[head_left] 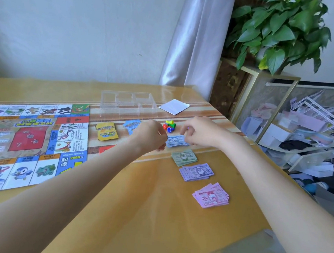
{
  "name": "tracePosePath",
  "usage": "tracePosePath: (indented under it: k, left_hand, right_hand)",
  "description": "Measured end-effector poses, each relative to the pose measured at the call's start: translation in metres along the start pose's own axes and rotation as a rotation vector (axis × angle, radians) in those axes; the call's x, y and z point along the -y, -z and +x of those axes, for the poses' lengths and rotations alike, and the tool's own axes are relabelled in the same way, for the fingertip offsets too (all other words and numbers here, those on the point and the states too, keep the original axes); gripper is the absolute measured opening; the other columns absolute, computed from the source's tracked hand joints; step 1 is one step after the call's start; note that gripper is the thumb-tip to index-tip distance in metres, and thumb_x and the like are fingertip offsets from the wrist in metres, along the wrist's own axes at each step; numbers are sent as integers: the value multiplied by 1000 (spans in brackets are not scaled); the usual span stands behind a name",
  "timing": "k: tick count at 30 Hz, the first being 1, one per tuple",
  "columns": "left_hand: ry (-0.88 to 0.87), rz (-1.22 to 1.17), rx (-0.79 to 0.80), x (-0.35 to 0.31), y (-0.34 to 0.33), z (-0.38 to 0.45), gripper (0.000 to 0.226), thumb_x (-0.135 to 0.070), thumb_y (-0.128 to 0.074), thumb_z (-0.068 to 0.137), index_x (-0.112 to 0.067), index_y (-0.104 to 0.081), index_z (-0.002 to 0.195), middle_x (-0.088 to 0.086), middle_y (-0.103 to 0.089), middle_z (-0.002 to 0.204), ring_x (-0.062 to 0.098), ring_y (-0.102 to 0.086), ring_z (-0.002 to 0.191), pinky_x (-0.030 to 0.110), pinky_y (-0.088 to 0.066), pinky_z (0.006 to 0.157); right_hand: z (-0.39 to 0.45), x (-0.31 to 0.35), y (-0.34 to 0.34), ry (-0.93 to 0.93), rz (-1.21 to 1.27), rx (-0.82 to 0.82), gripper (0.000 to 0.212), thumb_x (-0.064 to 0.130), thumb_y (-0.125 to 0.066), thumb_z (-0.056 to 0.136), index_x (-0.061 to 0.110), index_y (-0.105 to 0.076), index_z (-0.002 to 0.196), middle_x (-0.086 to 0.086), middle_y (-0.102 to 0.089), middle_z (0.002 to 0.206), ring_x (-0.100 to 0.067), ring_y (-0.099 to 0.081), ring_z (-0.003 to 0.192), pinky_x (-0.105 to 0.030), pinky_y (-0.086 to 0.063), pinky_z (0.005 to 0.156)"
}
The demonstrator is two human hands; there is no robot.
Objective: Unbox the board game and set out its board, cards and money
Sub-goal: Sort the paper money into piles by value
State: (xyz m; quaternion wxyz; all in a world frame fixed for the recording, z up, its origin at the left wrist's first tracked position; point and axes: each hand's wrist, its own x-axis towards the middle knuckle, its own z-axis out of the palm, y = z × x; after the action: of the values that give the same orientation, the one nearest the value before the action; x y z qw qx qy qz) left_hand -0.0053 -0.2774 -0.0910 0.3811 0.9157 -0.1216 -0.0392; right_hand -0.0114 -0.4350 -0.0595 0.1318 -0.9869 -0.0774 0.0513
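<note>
The game board (25, 141) lies unfolded on the left of the table. Right of it sit a yellow card deck (106, 133) and a blue card deck (131, 125), the blue one partly behind my left hand (150, 136). Four piles of play money run in a row: blue banknotes (175, 142), green (184, 157), purple (196, 172) and pink (211, 195). My left hand's curled fingers are at the left end of the blue banknotes. My right hand (196, 133) pinches their right end. Coloured pawns (169, 125) lie just behind the blue pile.
A clear plastic tray (127, 103) and a white folded sheet (174, 106) lie at the back of the table. A red card (106, 150) shows beside my left forearm. A potted plant (281, 31) and a cluttered rack (306, 138) stand past the table's right edge.
</note>
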Motion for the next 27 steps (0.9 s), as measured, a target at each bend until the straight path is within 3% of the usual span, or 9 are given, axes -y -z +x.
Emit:
tracePosePath:
  k: [5,7,10,13,17,19,21,24,27]
  left_hand:
    - [12,82,-118,24,51,2,21,-9,-49,84,-13,-69,89,7,-71,91,27,-64,85,35,-52,80]
    - [106,-11,-117,42,71,5,18,-7,-49,83,-11,-67,84,10,-64,83,25,-54,74,33,-49,75]
    - [271,-301,-119,59,96,4,8,-7,-49,89,-10,-54,84,9,-43,80,20,-39,77,29,-41,72]
    - [391,-525,-74,73,111,3,15,-17,-47,96,-12,-53,108,5,-44,97,22,-43,94,37,-45,88]
    - [531,-720,3,80,114,3,37,-30,-44,98,-6,-45,126,14,-41,113,31,-45,107,38,-43,88]
    - [555,-743,14,83,113,5,44,-33,-44,97,-4,-43,131,18,-42,124,35,-45,117,38,-43,89]
    - [551,-748,14,84,115,5,48,-34,-45,97,-5,-40,135,19,-39,131,38,-42,124,41,-42,95]
    - [523,-719,86,83,122,-4,50,-39,-44,97,-10,-38,137,19,-36,138,43,-41,125,45,-42,93]
    - [559,-738,244,81,122,-17,56,-47,-41,95,-13,-37,139,24,-30,143,52,-45,117,52,-42,93]
  right_hand:
    - [25,51,-3,76,188,30,17,10,-52,89,13,-64,101,-3,-66,85,-10,-57,65,-16,-44,57]
    - [44,75,-14,60,243,20,19,8,-51,88,8,-67,98,-8,-66,87,-15,-56,74,-27,-48,71]
    - [75,108,-34,-34,335,39,20,7,-51,85,-4,-66,91,-22,-66,86,-20,-54,72,-34,-50,72]
    - [94,136,-50,-91,339,83,14,11,-52,87,-1,-60,86,-17,-62,80,-25,-57,67,-29,-50,65]
    - [97,158,-58,-103,168,51,32,12,-53,88,12,-36,62,-3,-40,64,-24,-47,67,-25,-27,43]
    - [95,162,-61,-92,139,43,26,11,-53,88,12,-39,66,-1,-37,66,-24,-46,76,-25,-25,44]
    - [92,163,-59,-78,118,38,6,12,-53,88,8,-55,92,-2,-45,72,-24,-50,78,-26,-30,45]
    - [80,160,-45,-119,31,202,42,25,-63,87,5,-50,122,-9,-62,101,-24,-59,83,-30,-53,66]
    - [65,156,-37,-171,-6,385,49,35,-70,81,-1,-51,107,-14,-65,95,-24,-66,76,-33,-56,70]
